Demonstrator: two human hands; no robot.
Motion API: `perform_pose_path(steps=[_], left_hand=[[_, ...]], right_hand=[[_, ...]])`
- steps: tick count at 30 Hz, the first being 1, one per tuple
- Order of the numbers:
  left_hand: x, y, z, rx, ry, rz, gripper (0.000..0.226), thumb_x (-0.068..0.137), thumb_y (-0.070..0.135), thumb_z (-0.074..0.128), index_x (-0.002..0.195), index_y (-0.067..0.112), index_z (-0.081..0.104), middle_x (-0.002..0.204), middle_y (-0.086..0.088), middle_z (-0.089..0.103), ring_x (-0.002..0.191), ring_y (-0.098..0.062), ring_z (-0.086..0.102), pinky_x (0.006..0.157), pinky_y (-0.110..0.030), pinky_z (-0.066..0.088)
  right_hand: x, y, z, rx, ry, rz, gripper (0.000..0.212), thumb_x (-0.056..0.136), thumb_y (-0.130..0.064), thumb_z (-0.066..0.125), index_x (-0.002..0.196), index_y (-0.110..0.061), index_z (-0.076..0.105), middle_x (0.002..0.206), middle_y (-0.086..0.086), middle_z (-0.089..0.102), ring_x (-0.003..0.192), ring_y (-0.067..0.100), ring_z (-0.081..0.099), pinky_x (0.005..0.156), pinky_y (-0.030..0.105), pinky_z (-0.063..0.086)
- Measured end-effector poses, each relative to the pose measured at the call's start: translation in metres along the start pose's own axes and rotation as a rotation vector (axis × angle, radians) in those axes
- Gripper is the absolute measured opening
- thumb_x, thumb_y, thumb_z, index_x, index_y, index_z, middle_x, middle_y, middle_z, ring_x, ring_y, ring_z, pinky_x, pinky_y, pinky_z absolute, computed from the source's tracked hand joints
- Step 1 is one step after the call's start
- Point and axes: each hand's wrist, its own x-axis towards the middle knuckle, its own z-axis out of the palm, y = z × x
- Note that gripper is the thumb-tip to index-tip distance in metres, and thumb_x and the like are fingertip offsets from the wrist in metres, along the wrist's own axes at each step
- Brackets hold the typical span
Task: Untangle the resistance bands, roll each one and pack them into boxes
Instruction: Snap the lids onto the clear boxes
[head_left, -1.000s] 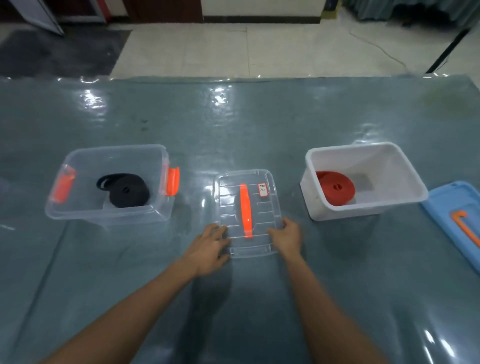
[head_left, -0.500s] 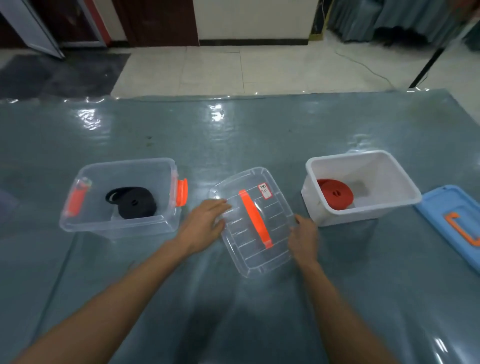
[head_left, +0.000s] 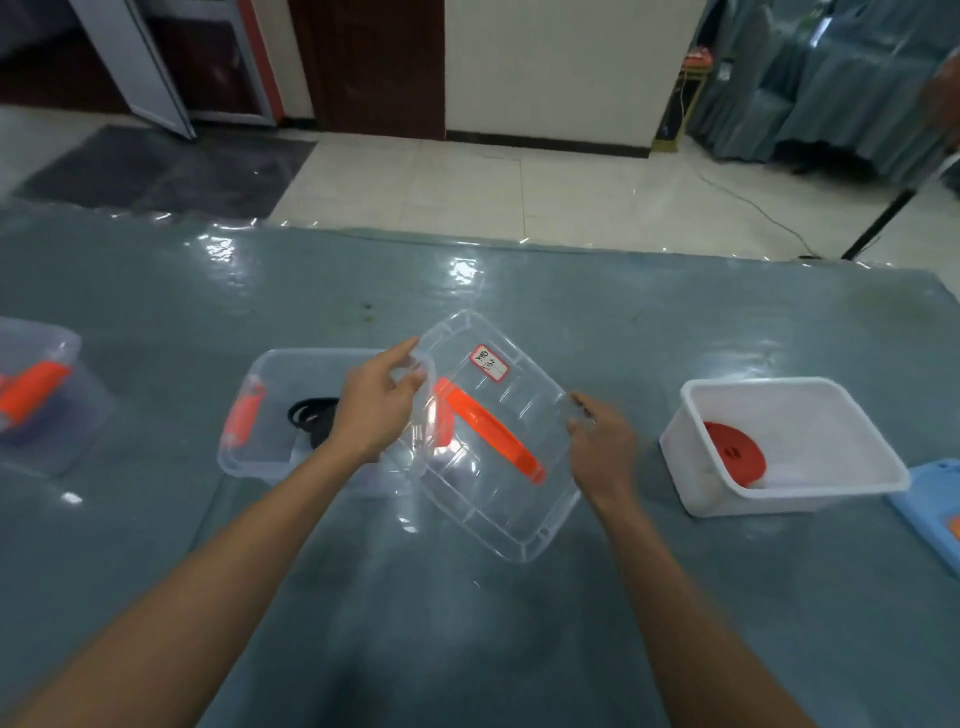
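A clear plastic lid (head_left: 511, 447) with an orange handle and a small label is lifted off the table and tilted. My left hand (head_left: 376, 402) grips its far left corner and my right hand (head_left: 602, 441) holds its right edge. Behind my left hand stands a clear box (head_left: 275, 415) with orange latches, and a rolled black band (head_left: 311, 418) lies inside it, partly hidden by the hand. To the right, a white box (head_left: 789, 488) holds a rolled red band (head_left: 735, 452).
Another clear box with an orange part (head_left: 36, 400) sits at the left edge. A blue lid (head_left: 935, 512) lies at the far right, cut off by the frame. The table (head_left: 467, 623) has a glossy grey-blue cover.
Both hands have raised the clear lid from the table, turned it and carried it left toward the clear box. The view has shifted, bringing a third box into sight on the left.
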Motion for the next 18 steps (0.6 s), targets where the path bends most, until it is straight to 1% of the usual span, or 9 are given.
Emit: perform_pose_path(steps=[3, 5, 7, 8, 9, 12, 14, 16, 18], left_hand=[[0.004, -0.03, -0.034, -0.077, 0.133, -0.103, 0.045, 0.094, 0.026, 0.066, 0.138, 0.032, 0.058, 0.11, 0.003, 0.071, 0.071, -0.014, 0.065, 0.083, -0.04, 0.058], [0.004, -0.048, -0.056, -0.147, 0.227, -0.171, 0.042, 0.095, 0.022, 0.064, 0.137, 0.031, 0.059, 0.098, -0.001, 0.072, 0.058, -0.018, 0.061, 0.067, -0.039, 0.058], [0.004, -0.067, -0.075, -0.234, 0.289, -0.2, 0.033, 0.096, 0.016, 0.061, 0.121, 0.036, 0.069, 0.084, -0.001, 0.067, 0.054, -0.018, 0.055, 0.055, -0.039, 0.055], [0.004, -0.075, -0.084, -0.272, 0.31, -0.21, 0.032, 0.096, 0.013, 0.061, 0.111, 0.04, 0.071, 0.082, 0.0, 0.066, 0.055, -0.017, 0.054, 0.054, -0.039, 0.054], [0.005, -0.085, -0.091, -0.294, 0.333, -0.222, 0.034, 0.095, 0.011, 0.06, 0.107, 0.042, 0.071, 0.084, 0.001, 0.067, 0.057, -0.014, 0.054, 0.057, -0.038, 0.054], [0.004, -0.106, -0.106, -0.213, 0.392, -0.224, 0.034, 0.095, 0.015, 0.058, 0.125, 0.027, 0.068, 0.094, 0.009, 0.07, 0.069, 0.001, 0.058, 0.075, -0.028, 0.052], [0.004, -0.118, -0.113, -0.117, 0.373, -0.243, 0.037, 0.094, 0.026, 0.054, 0.129, 0.023, 0.064, 0.102, 0.007, 0.073, 0.083, -0.008, 0.065, 0.082, -0.029, 0.052], [0.007, -0.131, -0.119, 0.085, 0.31, -0.256, 0.044, 0.09, 0.036, 0.044, 0.124, 0.018, 0.064, 0.103, -0.007, 0.074, 0.09, -0.03, 0.068, 0.082, -0.04, 0.055], [0.009, -0.147, -0.12, 0.293, 0.253, -0.248, 0.046, 0.087, 0.032, 0.039, 0.12, 0.011, 0.063, 0.108, -0.017, 0.07, 0.097, -0.041, 0.064, 0.084, -0.046, 0.054]], right_hand=[[0.002, -0.027, 0.034, 0.001, -0.067, -0.033, 0.044, 0.086, -0.003, 0.064, 0.13, -0.005, 0.061, 0.135, 0.013, 0.06, 0.126, 0.029, 0.053, 0.111, 0.033, 0.036], [-0.001, -0.041, 0.057, 0.03, -0.149, -0.018, 0.055, 0.085, -0.009, 0.064, 0.139, -0.007, 0.052, 0.141, 0.013, 0.055, 0.131, 0.028, 0.049, 0.114, 0.041, 0.036], [-0.006, -0.054, 0.078, 0.105, -0.252, 0.038, 0.058, 0.085, -0.022, 0.06, 0.141, -0.013, 0.05, 0.136, 0.007, 0.06, 0.124, 0.025, 0.056, 0.108, 0.04, 0.043], [-0.009, -0.063, 0.086, 0.143, -0.301, 0.067, 0.054, 0.088, -0.027, 0.059, 0.14, -0.017, 0.051, 0.131, 0.002, 0.063, 0.117, 0.021, 0.061, 0.102, 0.037, 0.047], [-0.011, -0.07, 0.096, 0.175, -0.327, 0.078, 0.048, 0.091, -0.029, 0.06, 0.138, -0.022, 0.052, 0.125, -0.003, 0.066, 0.111, 0.016, 0.063, 0.097, 0.034, 0.05], [-0.015, -0.091, 0.118, 0.194, -0.307, 0.032, 0.031, 0.095, -0.026, 0.06, 0.126, -0.027, 0.059, 0.109, -0.009, 0.069, 0.094, 0.01, 0.066, 0.085, 0.031, 0.054], [-0.014, -0.1, 0.13, 0.157, -0.308, 0.026, 0.029, 0.093, -0.019, 0.059, 0.122, -0.025, 0.059, 0.106, -0.004, 0.069, 0.091, 0.017, 0.066, 0.079, 0.03, 0.051], [-0.015, -0.105, 0.14, 0.099, -0.316, 0.03, 0.034, 0.091, -0.018, 0.058, 0.125, -0.023, 0.058, 0.107, 0.001, 0.068, 0.093, 0.022, 0.064, 0.078, 0.027, 0.045], [-0.017, -0.104, 0.149, 0.064, -0.319, -0.001, 0.036, 0.091, -0.02, 0.057, 0.127, -0.02, 0.057, 0.112, 0.003, 0.068, 0.098, 0.023, 0.063, 0.081, 0.028, 0.045]])
